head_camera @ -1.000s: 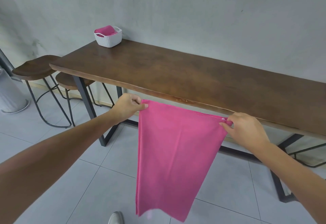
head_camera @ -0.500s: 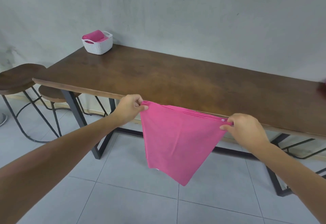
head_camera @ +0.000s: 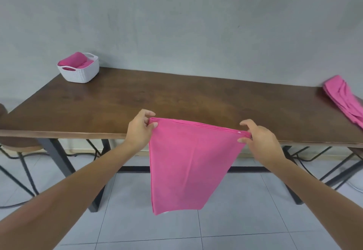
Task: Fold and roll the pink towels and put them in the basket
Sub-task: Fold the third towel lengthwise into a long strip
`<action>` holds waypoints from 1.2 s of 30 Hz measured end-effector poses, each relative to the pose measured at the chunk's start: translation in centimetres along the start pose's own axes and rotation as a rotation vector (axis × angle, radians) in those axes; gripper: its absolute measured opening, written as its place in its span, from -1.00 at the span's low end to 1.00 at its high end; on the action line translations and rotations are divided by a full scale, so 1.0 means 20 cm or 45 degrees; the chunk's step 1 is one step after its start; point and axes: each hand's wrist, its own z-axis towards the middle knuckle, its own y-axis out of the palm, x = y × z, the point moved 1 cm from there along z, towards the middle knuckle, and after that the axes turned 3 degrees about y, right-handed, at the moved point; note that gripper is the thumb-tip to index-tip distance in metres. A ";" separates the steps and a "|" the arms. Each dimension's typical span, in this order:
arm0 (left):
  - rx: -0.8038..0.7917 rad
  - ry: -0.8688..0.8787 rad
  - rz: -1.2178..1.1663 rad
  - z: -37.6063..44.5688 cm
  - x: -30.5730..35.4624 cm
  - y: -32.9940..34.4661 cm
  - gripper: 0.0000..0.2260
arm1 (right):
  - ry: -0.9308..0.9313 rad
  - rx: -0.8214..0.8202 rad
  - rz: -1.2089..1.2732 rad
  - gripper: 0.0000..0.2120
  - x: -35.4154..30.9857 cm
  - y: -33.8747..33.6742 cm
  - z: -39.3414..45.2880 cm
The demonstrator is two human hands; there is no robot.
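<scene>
My left hand [head_camera: 139,129] and right hand [head_camera: 257,139] each pinch a top corner of the towel [head_camera: 188,163], which hangs at the table [head_camera: 176,96] edge. Light, limp cloth: I judge the corners the best hold.

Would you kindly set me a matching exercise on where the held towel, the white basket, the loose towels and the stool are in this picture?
Things:
1. held towel
2. white basket
3. loose towels
4. stool

Places:
A. table's far left corner
B. under the table's left end
C. pinched between left hand and right hand, hanging before the table
D. table's right end

Pairs: 1-C, 2-A, 3-D, 4-B
</scene>
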 end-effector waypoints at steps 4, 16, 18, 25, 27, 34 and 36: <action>-0.014 -0.017 0.019 0.08 -0.04 0.04 -0.90 | 0.215 0.115 0.300 -0.87 -0.02 0.06 0.07; 0.156 -0.297 -0.567 0.40 -0.12 0.34 -0.86 | 0.640 0.308 1.470 -0.87 -0.05 0.30 0.46; 0.195 -0.324 -0.573 0.47 -0.13 0.41 -0.87 | 0.690 0.359 1.542 -0.87 -0.04 0.34 0.54; 0.336 -0.477 -0.398 0.68 -0.19 0.64 -0.76 | 0.661 0.468 1.506 -0.78 0.01 0.59 0.81; 0.388 -0.505 -0.335 0.71 -0.22 0.72 -0.75 | 0.672 0.473 1.459 -0.80 0.04 0.69 0.88; 0.446 -0.386 -0.149 0.78 -0.35 0.89 -0.82 | 0.665 0.426 1.397 -0.87 0.17 0.94 1.08; 0.465 -0.370 -0.108 0.85 -0.37 0.92 -0.85 | 0.632 0.414 1.390 -0.84 0.19 0.97 1.15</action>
